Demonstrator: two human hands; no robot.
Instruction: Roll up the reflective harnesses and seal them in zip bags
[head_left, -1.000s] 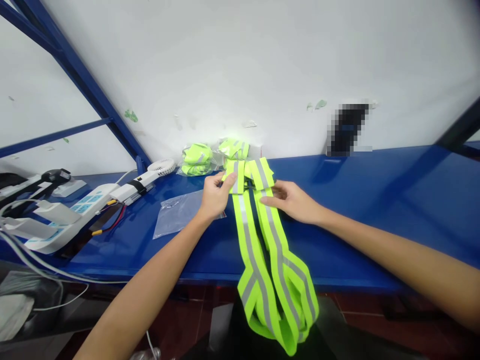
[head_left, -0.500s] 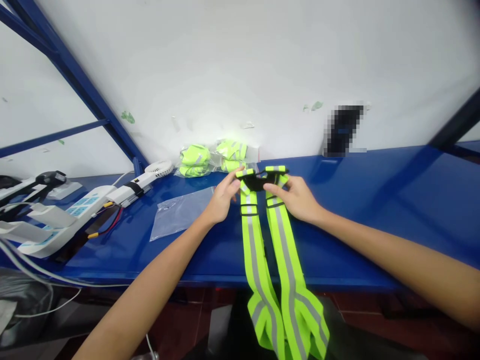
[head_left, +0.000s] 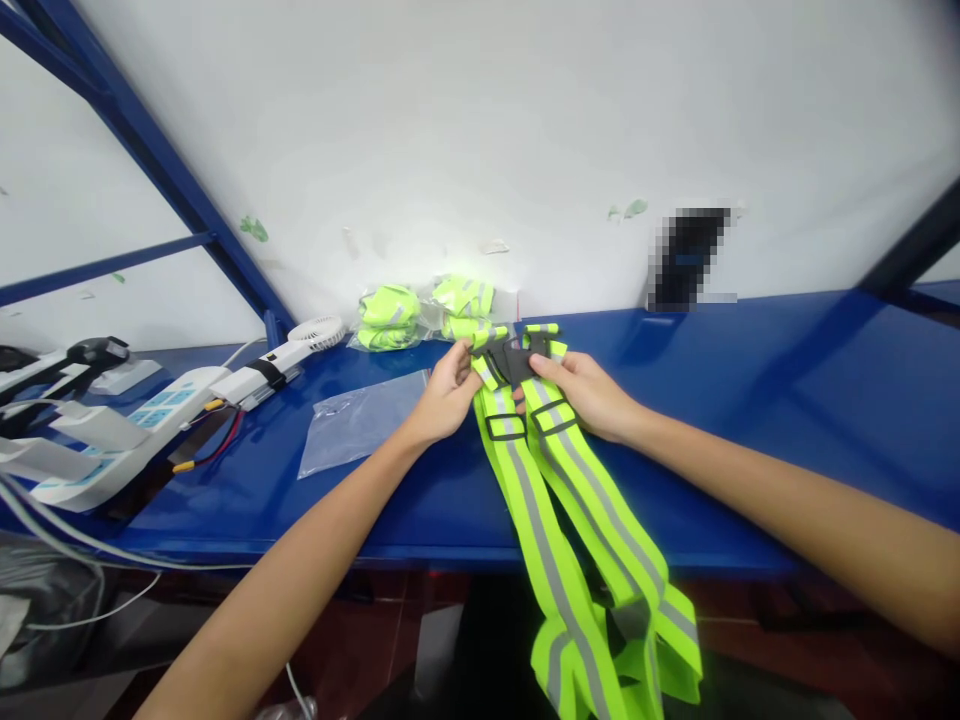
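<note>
Both hands hold the top of a neon-yellow reflective strap harness (head_left: 536,520) with grey stripes. My left hand (head_left: 448,392) is closed on the left strap end beside a black plastic buckle (head_left: 517,362). My right hand (head_left: 586,390) pinches the buckle's right part, thumb on top. The two buckle parts meet or overlap between the hands; whether they are locked I cannot make out. Below, a black slider (head_left: 505,428) sits on each strap. The straps hang over the table's front edge in loose folds.
A flat clear plastic bag (head_left: 360,425) lies left of my hands. Bagged yellow harnesses (head_left: 388,318) stand against the wall. A white fan (head_left: 315,335), a power strip (head_left: 161,415) and cables are at the left. A dark pixelated object (head_left: 686,260) leans at the back right.
The black buckle parts have turned to show their broad faces. The strap tops have come closer together, and the hanging straps have swung to the right.
</note>
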